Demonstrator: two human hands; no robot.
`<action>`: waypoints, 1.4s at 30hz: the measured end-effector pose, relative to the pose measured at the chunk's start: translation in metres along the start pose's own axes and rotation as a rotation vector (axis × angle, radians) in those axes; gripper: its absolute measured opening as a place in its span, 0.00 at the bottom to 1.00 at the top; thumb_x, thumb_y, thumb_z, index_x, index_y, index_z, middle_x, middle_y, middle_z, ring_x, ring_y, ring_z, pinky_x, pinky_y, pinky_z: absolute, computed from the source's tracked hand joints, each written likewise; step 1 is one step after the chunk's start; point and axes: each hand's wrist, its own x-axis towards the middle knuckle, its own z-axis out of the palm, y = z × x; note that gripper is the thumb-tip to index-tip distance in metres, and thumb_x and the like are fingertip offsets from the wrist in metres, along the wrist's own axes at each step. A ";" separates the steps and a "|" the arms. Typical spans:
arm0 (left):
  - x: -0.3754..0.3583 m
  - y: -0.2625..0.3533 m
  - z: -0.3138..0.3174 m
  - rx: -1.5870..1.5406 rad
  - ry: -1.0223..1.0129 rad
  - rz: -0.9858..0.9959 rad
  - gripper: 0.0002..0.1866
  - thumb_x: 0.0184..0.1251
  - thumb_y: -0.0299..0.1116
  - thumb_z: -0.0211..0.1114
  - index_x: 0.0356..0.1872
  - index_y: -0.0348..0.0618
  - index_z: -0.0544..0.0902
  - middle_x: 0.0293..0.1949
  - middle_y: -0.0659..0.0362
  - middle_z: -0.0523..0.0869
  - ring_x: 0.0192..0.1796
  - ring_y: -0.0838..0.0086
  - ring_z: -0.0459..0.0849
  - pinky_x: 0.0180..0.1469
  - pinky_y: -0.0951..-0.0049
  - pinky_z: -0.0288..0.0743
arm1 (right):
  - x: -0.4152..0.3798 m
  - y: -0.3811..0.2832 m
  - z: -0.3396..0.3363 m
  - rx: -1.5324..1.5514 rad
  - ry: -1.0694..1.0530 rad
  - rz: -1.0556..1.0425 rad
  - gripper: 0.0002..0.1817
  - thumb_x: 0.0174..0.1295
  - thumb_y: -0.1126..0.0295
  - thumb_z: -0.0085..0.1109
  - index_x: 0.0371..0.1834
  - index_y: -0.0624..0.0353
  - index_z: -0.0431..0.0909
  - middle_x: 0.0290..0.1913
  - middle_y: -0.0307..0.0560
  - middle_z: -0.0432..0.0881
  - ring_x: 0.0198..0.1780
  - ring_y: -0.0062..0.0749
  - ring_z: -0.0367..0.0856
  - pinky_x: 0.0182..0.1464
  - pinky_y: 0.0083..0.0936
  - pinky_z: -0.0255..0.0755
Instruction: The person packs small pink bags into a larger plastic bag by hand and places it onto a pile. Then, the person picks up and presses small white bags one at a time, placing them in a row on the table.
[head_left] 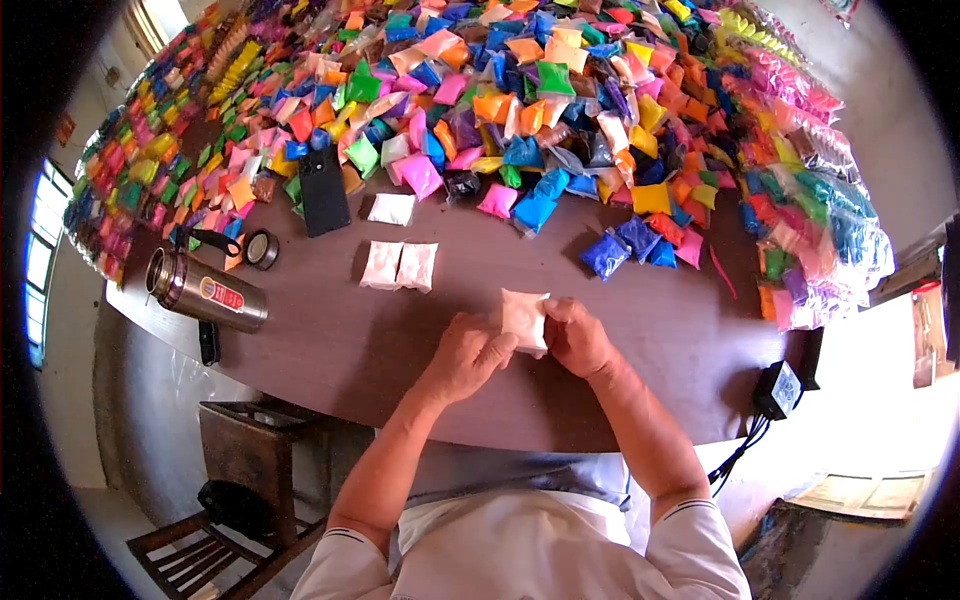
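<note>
A pale peach packet (523, 317) is held up above the table's near part, between my two hands. My right hand (580, 340) pinches its right edge with the thumb in front. On the packet's lower left side, my left hand (468, 352) has its thumb against the edge, the fingers curled behind and partly hidden. Two similar pale peach packets (398, 265) lie side by side on the table to the left. Just beyond them lies a white packet (391, 209).
A big heap of coloured packets (540, 90) covers the table's far side. Several blue packets (607, 254) lie right of centre. At left are a steel flask (215, 292), its lid (262, 249) and a black phone-like slab (325, 192). A black box with cables (777, 390) sits at the right edge.
</note>
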 end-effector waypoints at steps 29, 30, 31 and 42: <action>0.000 -0.006 0.003 -0.155 0.076 0.063 0.19 0.78 0.45 0.51 0.42 0.37 0.81 0.29 0.51 0.83 0.32 0.56 0.84 0.36 0.61 0.74 | -0.004 -0.016 0.027 -0.368 -0.019 -0.121 0.12 0.69 0.67 0.63 0.42 0.68 0.78 0.37 0.40 0.85 0.39 0.24 0.83 0.44 0.24 0.80; 0.000 -0.004 0.000 -0.112 0.044 0.043 0.20 0.77 0.46 0.51 0.42 0.37 0.81 0.29 0.51 0.83 0.32 0.57 0.84 0.36 0.61 0.74 | -0.004 -0.013 0.025 -0.369 -0.018 -0.121 0.12 0.69 0.67 0.63 0.42 0.68 0.78 0.37 0.40 0.85 0.39 0.24 0.83 0.44 0.24 0.80; 0.000 -0.001 -0.003 -0.070 0.012 0.023 0.21 0.76 0.47 0.52 0.42 0.37 0.81 0.29 0.51 0.83 0.32 0.57 0.84 0.36 0.61 0.74 | -0.003 -0.007 0.020 -0.427 0.025 -0.125 0.12 0.69 0.67 0.63 0.42 0.67 0.78 0.37 0.40 0.85 0.39 0.23 0.83 0.44 0.23 0.80; -0.005 0.001 -0.006 -0.148 0.059 -0.077 0.21 0.74 0.48 0.56 0.38 0.37 0.82 0.27 0.52 0.82 0.29 0.61 0.82 0.36 0.64 0.74 | -0.006 -0.006 0.026 -0.345 0.160 -0.116 0.13 0.72 0.63 0.59 0.45 0.66 0.80 0.36 0.38 0.84 0.39 0.17 0.79 0.41 0.18 0.74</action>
